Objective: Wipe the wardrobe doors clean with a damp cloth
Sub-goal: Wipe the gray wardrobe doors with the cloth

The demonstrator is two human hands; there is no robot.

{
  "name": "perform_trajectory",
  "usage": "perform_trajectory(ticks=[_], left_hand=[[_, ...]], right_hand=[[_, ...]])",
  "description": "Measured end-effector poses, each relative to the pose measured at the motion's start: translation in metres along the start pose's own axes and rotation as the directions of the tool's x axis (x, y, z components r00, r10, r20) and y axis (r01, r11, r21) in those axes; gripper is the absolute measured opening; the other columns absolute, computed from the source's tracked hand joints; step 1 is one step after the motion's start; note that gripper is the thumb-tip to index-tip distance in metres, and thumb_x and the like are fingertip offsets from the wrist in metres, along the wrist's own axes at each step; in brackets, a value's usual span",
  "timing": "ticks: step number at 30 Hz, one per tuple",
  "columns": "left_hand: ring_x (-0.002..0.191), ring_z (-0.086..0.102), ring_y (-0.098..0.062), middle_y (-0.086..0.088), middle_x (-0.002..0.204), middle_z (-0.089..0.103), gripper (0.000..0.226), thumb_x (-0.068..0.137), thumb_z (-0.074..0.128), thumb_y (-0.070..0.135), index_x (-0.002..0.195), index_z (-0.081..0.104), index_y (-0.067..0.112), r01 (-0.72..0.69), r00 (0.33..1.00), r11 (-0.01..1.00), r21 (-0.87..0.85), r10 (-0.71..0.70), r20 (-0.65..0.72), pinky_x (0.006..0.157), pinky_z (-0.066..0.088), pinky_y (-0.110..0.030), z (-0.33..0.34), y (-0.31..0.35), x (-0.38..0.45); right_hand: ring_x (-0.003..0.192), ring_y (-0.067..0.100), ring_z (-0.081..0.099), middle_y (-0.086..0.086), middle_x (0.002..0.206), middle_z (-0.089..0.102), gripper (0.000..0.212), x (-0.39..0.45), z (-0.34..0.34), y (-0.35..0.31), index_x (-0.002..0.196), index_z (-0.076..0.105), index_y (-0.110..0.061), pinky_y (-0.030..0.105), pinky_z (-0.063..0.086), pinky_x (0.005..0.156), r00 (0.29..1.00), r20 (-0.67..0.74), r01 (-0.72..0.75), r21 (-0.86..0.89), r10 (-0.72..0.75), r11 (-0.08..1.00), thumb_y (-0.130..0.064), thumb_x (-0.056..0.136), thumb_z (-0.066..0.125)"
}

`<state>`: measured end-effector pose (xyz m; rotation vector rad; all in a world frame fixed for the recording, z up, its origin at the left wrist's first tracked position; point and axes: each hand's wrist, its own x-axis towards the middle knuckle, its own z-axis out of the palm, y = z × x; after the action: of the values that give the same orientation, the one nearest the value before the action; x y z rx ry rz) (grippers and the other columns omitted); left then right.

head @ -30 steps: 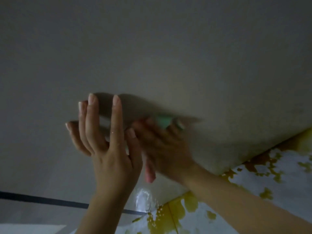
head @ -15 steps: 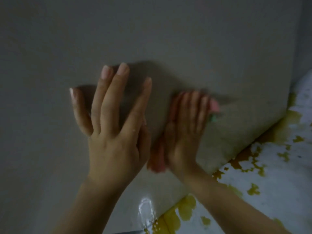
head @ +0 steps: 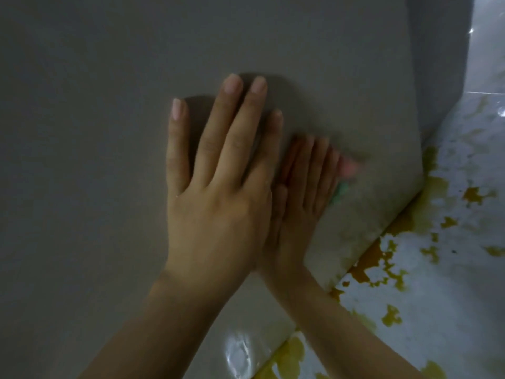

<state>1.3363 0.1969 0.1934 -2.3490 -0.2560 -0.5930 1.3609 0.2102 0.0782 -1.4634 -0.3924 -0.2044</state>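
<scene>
Since a second ago the right hand [head: 303, 192] has travelled with the cloth [head: 345, 173] from the middle of the wardrobe door [head: 109, 132] toward its lower right corner, and the view has followed it, so that the door's edge and the floor [head: 451, 269] now show much more. The left hand [head: 216, 187], which stood lifted with only its fingertips near the panel, now lies flat on the door with straight, spread fingers [head: 232, 127]; it holds nothing and seems to steady the panel. The right hand presses the cloth flat against the door with extended fingers. Only a pink and green edge of the cloth shows past the fingertips; the rest is hidden under the palm. The hands touch side by side, and the left partly covers the right.

This suggests that the wiping has reached the bottom corner of this door, which looks a little dull and marked there. Beside the door lies a glossy pale floor with yellow-brown patches. The left hand itself lies over a part of the door that the cloth cannot pass.
</scene>
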Motion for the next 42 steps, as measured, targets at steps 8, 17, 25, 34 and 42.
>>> perform_trajectory(ticks=[8, 17, 25, 34, 42], left_hand=[[0.136, 0.038, -0.032, -0.015, 0.142, 0.046, 0.034, 0.097, 0.045, 0.008, 0.129, 0.059, 0.007, -0.058, 0.996, 0.996, 0.068, 0.062, -0.065, 0.115, 0.015, -0.05, 0.026, 0.018, 0.025], [0.126, 0.041, -0.024, -0.012, 0.139, 0.048, 0.038, 0.098, 0.04, 0.012, 0.133, 0.054, 0.006, 0.004, 0.992, 0.999, -0.045, -0.01, -0.123, 0.104, 0.024, -0.034, 0.018, 0.018, 0.037], [0.132, 0.037, -0.03, -0.017, 0.141, 0.042, 0.041, 0.095, 0.036, 0.0, 0.134, 0.048, -0.003, -0.017, 0.984, 1.0, -0.001, 0.017, -0.176, 0.118, 0.016, -0.041, 0.026, 0.014, 0.04], [0.134, 0.032, -0.032, -0.015, 0.144, 0.043, 0.041, 0.094, 0.056, 0.024, 0.134, 0.055, 0.011, -0.108, 0.985, 0.973, 0.205, 0.133, -0.114, 0.115, 0.017, -0.045, 0.033, 0.011, 0.041], [0.134, 0.031, -0.032, -0.014, 0.144, 0.043, 0.042, 0.093, 0.057, 0.024, 0.133, 0.055, 0.012, -0.079, 0.985, 0.968, 0.239, 0.112, -0.128, 0.115, 0.018, -0.047, 0.038, 0.014, 0.04]], right_hand=[[0.146, 0.025, 0.011, 0.003, 0.155, 0.013, 0.047, -0.008, -0.012, 0.087, 0.146, 0.017, -0.011, 0.056, 0.011, 0.116, 0.947, -0.1, -0.295, 0.111, 0.306, 0.949, -0.029, 0.103, 0.016], [0.141, 0.036, 0.026, 0.019, 0.149, 0.035, 0.051, 0.102, -0.006, 0.005, 0.142, 0.029, -0.005, 0.046, 0.014, 0.117, 0.987, -0.146, 0.077, 0.045, -0.07, 0.996, -0.03, 0.099, 0.025], [0.145, 0.017, 0.011, -0.003, 0.153, 0.015, 0.044, 0.068, -0.018, 0.104, 0.144, 0.017, -0.018, 0.056, 0.01, 0.116, 0.926, -0.184, -0.301, 0.169, 0.33, 0.939, -0.027, 0.101, 0.022], [0.142, 0.037, 0.022, 0.02, 0.149, 0.033, 0.048, 0.127, -0.023, 0.046, 0.142, 0.031, -0.003, 0.047, 0.012, 0.118, 0.972, -0.082, 0.226, 0.054, -0.221, 0.973, -0.024, 0.098, 0.029], [0.146, 0.013, 0.007, -0.008, 0.155, 0.009, 0.048, 0.003, -0.019, 0.114, 0.143, 0.01, -0.028, 0.05, 0.007, 0.118, 0.856, -0.046, -0.493, 0.224, 0.514, 0.841, -0.043, 0.097, 0.014]])
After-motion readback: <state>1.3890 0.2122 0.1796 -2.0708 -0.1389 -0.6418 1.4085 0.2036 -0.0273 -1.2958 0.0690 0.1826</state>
